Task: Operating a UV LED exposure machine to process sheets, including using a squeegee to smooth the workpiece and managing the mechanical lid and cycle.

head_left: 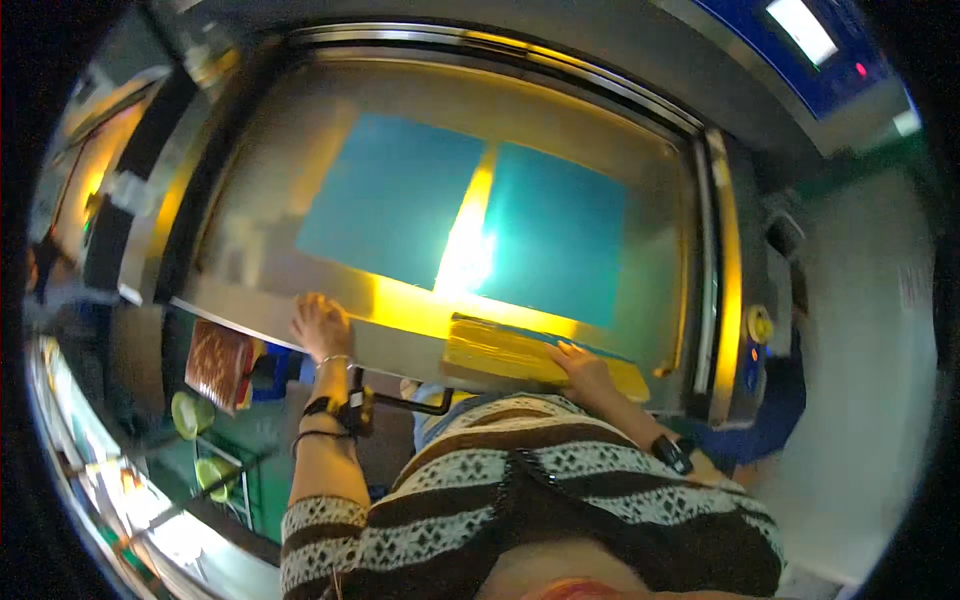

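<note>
Two teal rectangular panels, the left panel [390, 195] and the right panel [560, 230], lie side by side on a broad metal-coloured bed [250, 255]. Bright glare falls between them. Along the bed's near edge lies a long, flat, shiny yellow-brown strip [505, 352] with a bluish upper edge. My right hand [580, 370] is closed over the right part of this strip, its fingertips at the upper edge. To the left, my left hand [322, 328] rests on the bed's near rim with nothing visible in it. Its fingers look laid out on the surface, slightly blurred.
A metal rail [720, 250] with a yellow sheen borders the bed at right, beside a yellow round knob [760, 327]. A blue panel with a lit screen [800, 30] stands far right. At lower left are a reddish-brown box [218, 365] and green round containers [192, 413].
</note>
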Available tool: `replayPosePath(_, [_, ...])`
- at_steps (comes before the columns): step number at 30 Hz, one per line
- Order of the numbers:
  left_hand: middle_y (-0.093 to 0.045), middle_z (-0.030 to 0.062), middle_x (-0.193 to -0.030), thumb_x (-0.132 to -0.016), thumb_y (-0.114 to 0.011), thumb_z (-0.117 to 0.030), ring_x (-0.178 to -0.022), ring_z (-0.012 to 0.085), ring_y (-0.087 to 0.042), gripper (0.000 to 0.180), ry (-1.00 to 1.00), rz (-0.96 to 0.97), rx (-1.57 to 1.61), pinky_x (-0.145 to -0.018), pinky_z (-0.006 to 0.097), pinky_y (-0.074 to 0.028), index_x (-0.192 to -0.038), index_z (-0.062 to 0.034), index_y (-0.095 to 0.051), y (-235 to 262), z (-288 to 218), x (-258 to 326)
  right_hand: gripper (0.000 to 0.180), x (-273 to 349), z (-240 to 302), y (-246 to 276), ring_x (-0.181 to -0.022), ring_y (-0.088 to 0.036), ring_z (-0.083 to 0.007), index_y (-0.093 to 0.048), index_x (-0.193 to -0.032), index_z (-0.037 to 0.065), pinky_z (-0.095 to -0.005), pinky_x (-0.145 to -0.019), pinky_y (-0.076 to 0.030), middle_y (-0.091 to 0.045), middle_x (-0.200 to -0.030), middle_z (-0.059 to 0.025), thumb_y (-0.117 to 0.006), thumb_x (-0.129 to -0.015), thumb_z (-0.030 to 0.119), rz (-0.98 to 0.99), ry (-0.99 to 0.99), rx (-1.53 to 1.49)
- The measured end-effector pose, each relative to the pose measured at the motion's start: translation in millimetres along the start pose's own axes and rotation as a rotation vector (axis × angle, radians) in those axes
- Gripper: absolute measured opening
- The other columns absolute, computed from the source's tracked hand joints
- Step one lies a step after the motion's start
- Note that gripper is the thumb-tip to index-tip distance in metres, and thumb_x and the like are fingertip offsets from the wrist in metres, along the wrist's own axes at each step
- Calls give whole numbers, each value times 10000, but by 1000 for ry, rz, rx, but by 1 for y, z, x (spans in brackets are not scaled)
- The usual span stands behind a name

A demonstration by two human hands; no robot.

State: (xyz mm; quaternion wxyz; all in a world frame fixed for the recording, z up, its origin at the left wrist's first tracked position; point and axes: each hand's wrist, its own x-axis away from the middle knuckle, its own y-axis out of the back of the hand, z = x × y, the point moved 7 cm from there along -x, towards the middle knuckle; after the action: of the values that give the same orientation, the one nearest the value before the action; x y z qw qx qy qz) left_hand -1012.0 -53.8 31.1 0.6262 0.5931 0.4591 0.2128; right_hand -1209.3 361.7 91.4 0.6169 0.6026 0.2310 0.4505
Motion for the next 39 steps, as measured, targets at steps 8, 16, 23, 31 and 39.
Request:
replayPosePath(8, [-500,57,-1244,-868,-413,-280,-1258,232,-343,352,-13,31,-31,-995,434,-266,-1101,-62,-561,14,-19,-9,787,4,0,2,-1131,-455,-366,-326,-1339,165,-421,-925,-398,-432,-1282,-177,-681,-638,112,93,-48,-29])
replayPosePath(16, [-506,70,-1229,-871,-427,-258,-1250,242,-352,326,-68,-36,33,-997,436,-271,-1092,-61,-563,13,-19,-8,674,1,-9,7,-1194,-378,-393,-369,-1314,182,-477,-945,-364,-410,-1296,-186,-627,-700,79,34,-122,52])
replayPosePath(23, [-503,81,-1219,-852,-464,-219,-1233,276,-366,310,-55,8,19,-1001,444,-270,-1091,-40,-550,26,-15,-5,547,-165,-137,78,-1034,-523,-351,-513,-1206,179,-438,-879,-428,-555,-1124,-179,-504,-700,-29,-35,-252,2])
replayPosePath(31, [-451,106,-1277,-836,-497,-238,-1257,309,-329,373,-107,81,62,-1005,490,-243,-1163,-58,-508,20,-19,-15,371,-314,-234,144,-957,-553,-388,-530,-1123,12,-451,-830,-437,-572,-1045,-236,-493,-758,63,-284,-452,-75])
replayPosePath(39, [-339,122,-1376,-866,-487,-330,-1295,308,-266,437,-107,158,16,-1032,517,-176,-1249,-119,-465,-23,153,-108,451,-186,69,22,-1125,-452,-332,-443,-1272,199,-434,-944,-382,-437,-1272,-166,-520,-829,224,439,-236,-56])
